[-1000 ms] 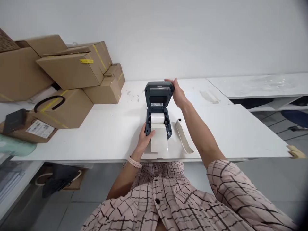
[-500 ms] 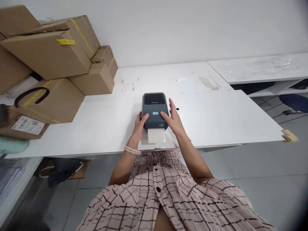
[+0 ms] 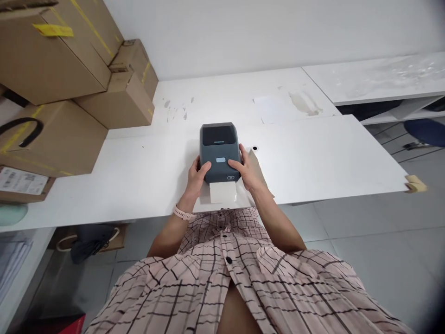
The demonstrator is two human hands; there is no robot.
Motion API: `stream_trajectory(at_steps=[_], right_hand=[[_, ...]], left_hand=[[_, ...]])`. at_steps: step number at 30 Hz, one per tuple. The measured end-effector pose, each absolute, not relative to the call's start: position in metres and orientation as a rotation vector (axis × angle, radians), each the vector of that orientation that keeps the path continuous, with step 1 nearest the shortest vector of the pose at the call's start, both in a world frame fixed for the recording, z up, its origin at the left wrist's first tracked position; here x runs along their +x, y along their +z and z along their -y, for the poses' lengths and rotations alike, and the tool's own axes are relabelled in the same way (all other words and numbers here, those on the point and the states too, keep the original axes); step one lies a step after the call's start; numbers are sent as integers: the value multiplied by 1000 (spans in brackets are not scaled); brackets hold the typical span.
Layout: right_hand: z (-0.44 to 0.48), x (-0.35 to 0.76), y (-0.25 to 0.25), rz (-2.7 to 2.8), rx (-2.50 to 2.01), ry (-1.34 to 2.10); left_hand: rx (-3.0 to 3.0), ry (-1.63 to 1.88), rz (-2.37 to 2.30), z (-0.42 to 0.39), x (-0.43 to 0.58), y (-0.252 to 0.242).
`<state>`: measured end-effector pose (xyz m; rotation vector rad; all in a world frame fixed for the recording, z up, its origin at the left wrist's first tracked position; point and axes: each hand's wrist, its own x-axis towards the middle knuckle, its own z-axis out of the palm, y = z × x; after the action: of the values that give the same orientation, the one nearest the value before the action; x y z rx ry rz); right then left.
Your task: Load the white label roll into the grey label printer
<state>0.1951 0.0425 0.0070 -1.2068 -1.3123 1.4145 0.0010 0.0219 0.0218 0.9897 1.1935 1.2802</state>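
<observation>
Near the front edge of the desk (image 3: pixel 313 157), the printer (image 3: pixel 219 150) sits between the left hand (image 3: pixel 195 180) and the right hand (image 3: pixel 249 175), fingers clamped on its sides, likely the best hold for a seemingly stiff, smooth, fairly heavy case.

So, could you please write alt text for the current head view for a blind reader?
A person's left hand and right hand rest at the sides of a closed dark printer, with pale paper sticking out of its front. It stands on a white table, with a loose paper strip to its right and cardboard boxes stacked at the left.
</observation>
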Motion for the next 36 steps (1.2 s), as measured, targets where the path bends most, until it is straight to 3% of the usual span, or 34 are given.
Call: stream_trajectory(at_steps=[8,13,19,21,28,36], right_hand=[[-32,186,16,1234,-1239,1330],[-29,184,19,1205,-1244,1314],[-31,186,8,1243,-1209,1291],[-30,188,10,1316,-1221,1154],[-16,198,39,2095,-1234,114],[-22,188,52,2237,-1281,7]], left_hand=[[854,1322,-1559,59,19,1],[631,1078,-1215,73,29,6],[604,1105,-1167,57,23,10],[701,1121,-1233,57,21,4],[881,1105,-1263,64,12,-6],[940,1492,-1528,51,-8,-1]])
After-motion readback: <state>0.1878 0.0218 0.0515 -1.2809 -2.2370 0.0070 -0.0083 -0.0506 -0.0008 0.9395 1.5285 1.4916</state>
